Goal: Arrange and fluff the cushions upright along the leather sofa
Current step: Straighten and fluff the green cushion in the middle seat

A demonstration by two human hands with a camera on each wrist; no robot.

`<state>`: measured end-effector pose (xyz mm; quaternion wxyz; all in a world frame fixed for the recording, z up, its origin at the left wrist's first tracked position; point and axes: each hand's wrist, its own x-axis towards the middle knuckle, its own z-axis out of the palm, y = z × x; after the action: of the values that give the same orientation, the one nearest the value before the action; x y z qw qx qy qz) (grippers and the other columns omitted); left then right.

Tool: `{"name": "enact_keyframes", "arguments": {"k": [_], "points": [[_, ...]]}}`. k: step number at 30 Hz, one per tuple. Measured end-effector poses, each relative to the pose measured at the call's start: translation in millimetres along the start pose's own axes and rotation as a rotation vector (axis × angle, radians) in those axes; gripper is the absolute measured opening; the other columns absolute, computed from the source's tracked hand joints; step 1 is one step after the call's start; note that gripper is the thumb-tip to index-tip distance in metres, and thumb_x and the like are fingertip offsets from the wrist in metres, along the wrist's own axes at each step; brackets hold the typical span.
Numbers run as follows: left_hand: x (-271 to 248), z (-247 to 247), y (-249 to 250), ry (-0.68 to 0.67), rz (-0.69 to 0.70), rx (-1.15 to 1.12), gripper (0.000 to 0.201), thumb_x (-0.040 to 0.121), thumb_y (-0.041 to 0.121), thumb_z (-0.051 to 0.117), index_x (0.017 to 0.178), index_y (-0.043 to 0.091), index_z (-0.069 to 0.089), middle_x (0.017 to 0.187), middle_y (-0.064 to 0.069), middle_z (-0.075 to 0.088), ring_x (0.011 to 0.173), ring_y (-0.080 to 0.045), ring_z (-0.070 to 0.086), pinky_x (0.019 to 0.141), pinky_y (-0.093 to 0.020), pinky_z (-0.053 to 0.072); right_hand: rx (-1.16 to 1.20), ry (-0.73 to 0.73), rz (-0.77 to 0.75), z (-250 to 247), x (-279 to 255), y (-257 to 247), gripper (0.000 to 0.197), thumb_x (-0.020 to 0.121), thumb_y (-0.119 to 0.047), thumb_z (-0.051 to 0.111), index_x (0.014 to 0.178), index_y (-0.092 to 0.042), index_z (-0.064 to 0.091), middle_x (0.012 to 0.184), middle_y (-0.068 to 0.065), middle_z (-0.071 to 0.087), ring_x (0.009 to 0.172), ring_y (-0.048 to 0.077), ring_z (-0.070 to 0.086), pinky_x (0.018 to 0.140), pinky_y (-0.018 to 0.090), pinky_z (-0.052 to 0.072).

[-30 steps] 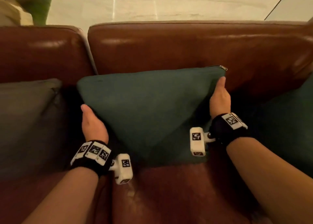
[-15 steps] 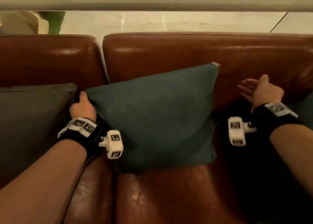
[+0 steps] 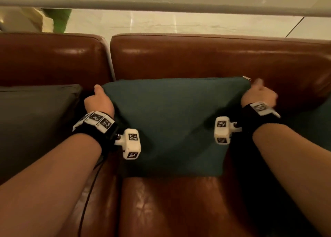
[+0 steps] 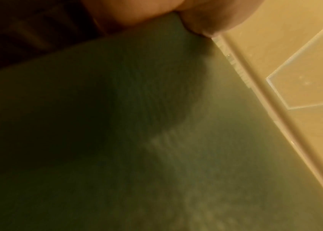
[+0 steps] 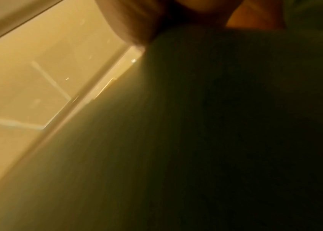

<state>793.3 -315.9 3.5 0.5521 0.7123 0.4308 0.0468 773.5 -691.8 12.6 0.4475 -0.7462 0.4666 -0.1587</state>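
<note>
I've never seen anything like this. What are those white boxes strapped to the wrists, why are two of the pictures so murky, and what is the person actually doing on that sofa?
No robot here: a person wears three cameras. The wide picture comes from one on the head, looking down at both arms. The white boxes on the black wrist straps are the other two cameras; each looks along its hand, so close to the fabric that those pictures turn out dark and blurred.

On the brown leather sofa a teal cushion stands against the backrest. The left hand grips its upper left corner and the right hand its upper right corner, near the zip pull. A grey cushion sits to the left, and the edge of another cushion shows at far right.
</note>
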Motion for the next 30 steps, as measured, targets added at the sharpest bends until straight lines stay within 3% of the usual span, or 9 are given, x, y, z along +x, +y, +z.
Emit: {"name": "enact_keyframes", "arguments": {"k": [3, 8, 11, 13, 17, 20, 24, 28, 30], "points": [[12.4, -17.9, -25.6, -0.068, 0.039, 0.031, 0.051, 0.098, 0.033, 0.035, 0.137, 0.001, 0.046, 0.141, -0.025, 0.047, 0.129, -0.040, 0.045, 0.103, -0.040, 0.039, 0.401, -0.113, 0.188, -22.5, 15.4, 13.7, 0.042, 0.105, -0.040, 0.029, 0.086, -0.014, 0.056, 0.106, 0.009, 0.071, 0.068, 0.014, 0.071, 0.054, 0.028, 0.054], [9.8, -23.4, -70.9, -0.202, -0.243, -0.249, 0.037, 0.095, 0.000, 0.043, 0.132, 0.002, 0.050, 0.126, -0.025, 0.058, 0.118, -0.044, 0.053, 0.095, -0.038, 0.041, 0.102, -0.432, 0.067, -12.7, -15.4, 62.4, 0.030, 0.094, -0.038, 0.061, 0.119, -0.025, 0.068, 0.113, 0.003, 0.071, 0.103, 0.022, 0.067, 0.094, 0.044, 0.054], [6.5, -17.3, -74.8, -0.278, -0.036, -0.136, 0.039, 0.098, 0.015, 0.039, 0.134, 0.012, 0.054, 0.135, -0.014, 0.058, 0.127, -0.034, 0.053, 0.105, -0.038, 0.043, 0.071, -0.347, 0.053, 1.9, -29.5, 64.3, 0.031, 0.091, -0.032, 0.066, 0.119, -0.020, 0.070, 0.109, 0.000, 0.070, 0.099, 0.014, 0.063, 0.092, 0.029, 0.050], [20.2, -16.2, -77.4, -0.222, -0.074, -0.171, 0.035, 0.091, 0.035, 0.052, 0.123, 0.025, 0.066, 0.124, -0.003, 0.067, 0.117, -0.025, 0.061, 0.103, -0.038, 0.046, 0.086, -0.218, 0.082, 2.2, -31.0, 61.9, 0.032, 0.090, -0.037, 0.066, 0.118, -0.021, 0.071, 0.103, -0.005, 0.067, 0.096, 0.010, 0.059, 0.087, 0.022, 0.044], [54.2, -11.8, -105.9, -0.231, -0.100, -0.301, 0.070, 0.051, 0.080, 0.071, 0.107, 0.038, 0.072, 0.114, 0.008, 0.072, 0.110, -0.018, 0.067, 0.101, -0.046, 0.048, 0.192, -0.145, 0.155, -2.0, -37.4, 61.9, 0.033, 0.094, -0.044, 0.058, 0.116, -0.022, 0.071, 0.112, 0.002, 0.068, 0.098, 0.018, 0.061, 0.090, 0.035, 0.052], [37.9, -12.1, -115.1, -0.309, -0.215, -0.448, 0.054, 0.072, 0.067, 0.064, 0.112, 0.032, 0.071, 0.117, 0.002, 0.071, 0.112, -0.024, 0.065, 0.100, -0.047, 0.047, 0.240, -0.278, 0.218, -0.6, -46.5, 76.9, 0.045, 0.098, -0.048, 0.047, 0.131, -0.021, 0.059, 0.131, 0.007, 0.061, 0.116, 0.026, 0.059, 0.076, 0.027, 0.049], [25.5, -12.6, -126.5, -0.271, -0.154, -0.333, 0.040, 0.072, 0.048, 0.068, 0.110, 0.037, 0.071, 0.112, 0.005, 0.073, 0.111, -0.020, 0.066, 0.098, -0.044, 0.050, 0.173, -0.291, 0.259, 1.2, -50.5, 93.3, 0.044, 0.091, -0.043, 0.062, 0.128, -0.019, 0.064, 0.127, 0.004, 0.065, 0.111, 0.022, 0.061, 0.087, 0.028, 0.045], [33.5, -10.3, -117.1, -0.157, -0.139, -0.344, 0.051, 0.051, 0.066, 0.074, 0.097, 0.042, 0.075, 0.104, 0.011, 0.075, 0.102, -0.015, 0.069, 0.096, -0.041, 0.051, 0.195, -0.141, 0.226, 2.4, -40.7, 84.3, 0.042, 0.092, -0.045, 0.061, 0.124, -0.019, 0.067, 0.118, 0.002, 0.067, 0.111, 0.020, 0.061, 0.088, 0.023, 0.044], [27.5, -10.5, -115.1, -0.187, -0.149, -0.378, 0.049, 0.066, 0.066, 0.068, 0.105, 0.036, 0.073, 0.107, 0.008, 0.074, 0.103, -0.016, 0.068, 0.095, -0.041, 0.051, 0.175, -0.170, 0.236, 3.3, -42.2, 83.9, 0.040, 0.095, -0.047, 0.054, 0.125, -0.024, 0.066, 0.110, -0.002, 0.063, 0.107, 0.021, 0.060, 0.095, 0.033, 0.048]]}}
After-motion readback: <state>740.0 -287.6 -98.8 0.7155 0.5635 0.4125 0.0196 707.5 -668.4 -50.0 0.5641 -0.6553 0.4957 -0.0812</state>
